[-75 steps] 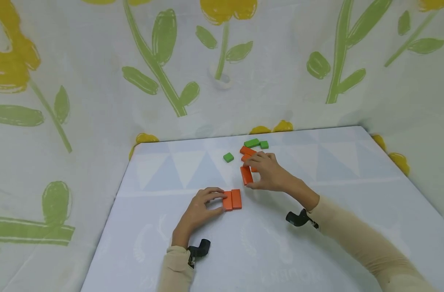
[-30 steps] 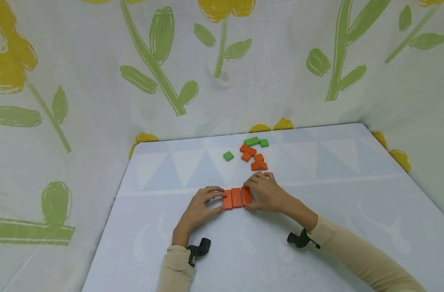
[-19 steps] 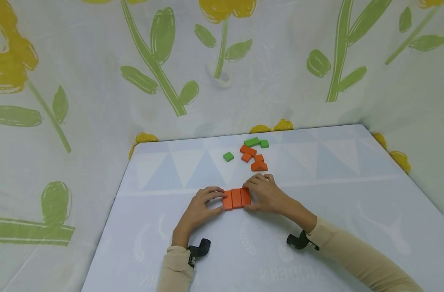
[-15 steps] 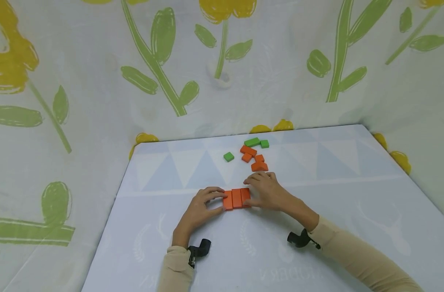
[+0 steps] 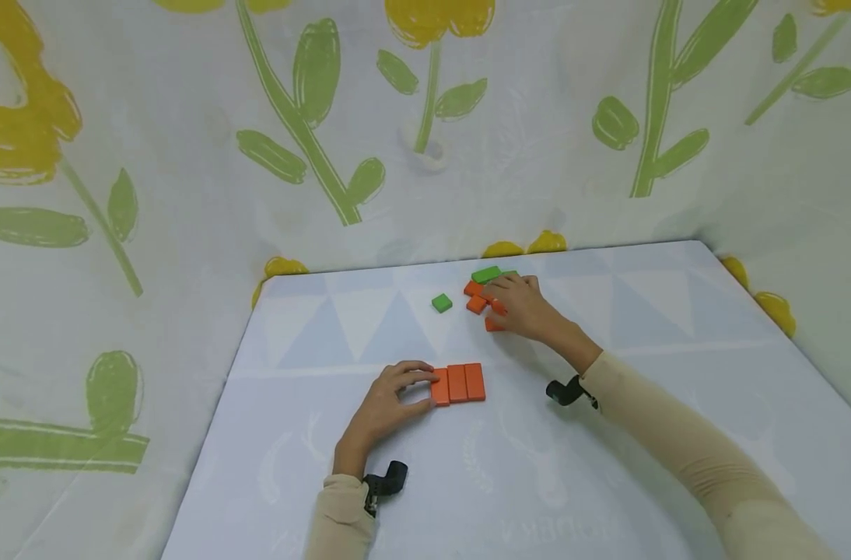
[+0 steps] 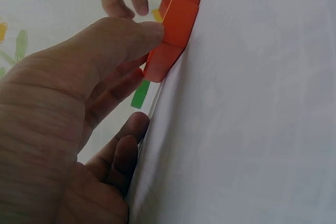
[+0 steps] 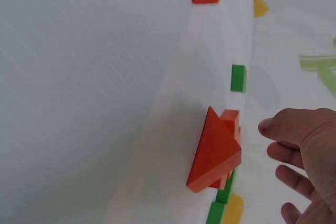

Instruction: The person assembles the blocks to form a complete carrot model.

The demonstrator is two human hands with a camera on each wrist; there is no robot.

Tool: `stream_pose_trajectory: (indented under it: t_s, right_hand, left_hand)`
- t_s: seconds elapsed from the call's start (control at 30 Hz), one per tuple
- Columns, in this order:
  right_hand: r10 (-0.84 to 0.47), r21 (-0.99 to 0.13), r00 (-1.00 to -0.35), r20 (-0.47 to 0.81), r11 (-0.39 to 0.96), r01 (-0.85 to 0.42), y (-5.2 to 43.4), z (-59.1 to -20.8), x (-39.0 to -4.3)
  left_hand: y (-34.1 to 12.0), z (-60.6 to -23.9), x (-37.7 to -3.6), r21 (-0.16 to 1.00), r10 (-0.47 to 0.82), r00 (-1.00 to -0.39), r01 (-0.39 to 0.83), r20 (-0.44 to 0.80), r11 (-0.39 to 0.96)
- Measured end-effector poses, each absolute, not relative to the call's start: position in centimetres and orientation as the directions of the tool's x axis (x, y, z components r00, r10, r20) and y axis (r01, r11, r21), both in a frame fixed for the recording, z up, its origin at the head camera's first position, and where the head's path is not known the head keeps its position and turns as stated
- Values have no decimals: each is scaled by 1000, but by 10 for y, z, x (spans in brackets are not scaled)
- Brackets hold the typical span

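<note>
Left hand (image 5: 386,397): and here it is, thumb and fingers bent into a narrow C, pinching the left-end orange block (image 5: 440,387) by its near and far ends; the left wrist view has the thumb tip right on the orange, two fingers fanned out free of it.
Orange row: three flat blocks side by side on the table (image 5: 593,459), the left-end one touching the middle orange block (image 5: 457,383), which touches the right-end orange block (image 5: 474,382); the left one sits a touch nearer the person, making a little step.
Right hand (image 5: 520,303): over at the far pile, palm down, thumb and fingers well parted, grip empty; the right wrist view shows it apart from the slant-sided orange block (image 7: 215,153), though the head view hides its fingertips, so light contact is hard to rule out.
Far pile: long orange block (image 5: 473,288) and small orange block (image 5: 476,304) peek out left of that hand, another orange piece (image 5: 498,306) partly under its fingers.
Greens: long green block (image 5: 485,274) behind the pile, small green block (image 5: 510,273) mostly covered by fingers, and a lone green block (image 5: 442,302) off to the left, between pile and row.
</note>
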State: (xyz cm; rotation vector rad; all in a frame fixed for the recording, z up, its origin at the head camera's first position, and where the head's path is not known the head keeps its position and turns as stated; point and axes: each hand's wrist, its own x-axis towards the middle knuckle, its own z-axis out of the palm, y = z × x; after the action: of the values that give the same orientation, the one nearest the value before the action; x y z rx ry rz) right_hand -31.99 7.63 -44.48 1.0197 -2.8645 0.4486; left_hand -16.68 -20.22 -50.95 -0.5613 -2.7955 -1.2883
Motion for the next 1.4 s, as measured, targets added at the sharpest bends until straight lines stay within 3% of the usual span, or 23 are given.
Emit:
stream_pose_trajectory:
  t_s: [0.43,0.73,1.17,1.4]
  right_hand:
    - [-715,-232,-697,65,668,-707,76,-453,-345]
    - [-699,-139,-711,70,699,-701,74,-452,-346]
    - [-656,-196,-736,164,710,-677,75,-431,-319]
    - [-671,-270,-702,238,649,-712,77,-421,-294]
  left_hand:
    - [-192,-513,-164,751,325,-934,320,148,577]
    - [-191,-510,-163,737,333,-926,349,177,579]
    - [-199,-505,-165,740,314,-937,318,151,592]
    - [-201,-504,-165,737,307,-943,301,133,606]
